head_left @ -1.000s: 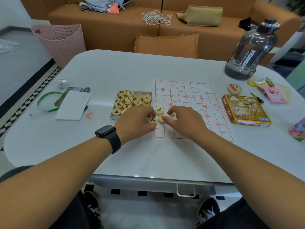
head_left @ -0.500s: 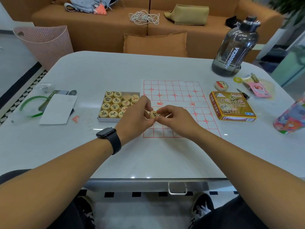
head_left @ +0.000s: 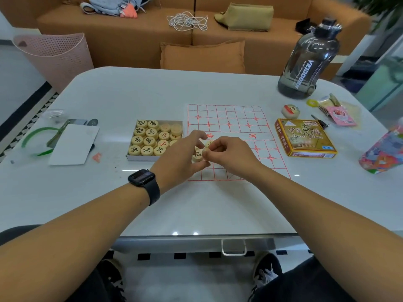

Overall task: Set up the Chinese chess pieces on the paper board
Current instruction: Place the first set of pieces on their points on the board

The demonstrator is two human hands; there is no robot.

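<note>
Barely begun. Paper board (head_left: pixel 229 125) flat on the table (head_left: pixel 130 92), its visible grid bare of placed pieces. Most pieces (head_left: pixel 152 138) waiting in the tray (head_left: pixel 139 158) just left of it. Left hand (head_left: pixel 181 158) pinching a few discs (head_left: pixel 197 156) above the board's near left part; right hand (head_left: pixel 231 156) pinching one of them. Whole setup left to do.

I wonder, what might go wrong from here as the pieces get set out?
1. Both hands, left and right, pinch pieces above the board; one may slip and roll off.
2. The thin paper could shift under the wrists.
3. The left forearm may knock the tray.
</note>
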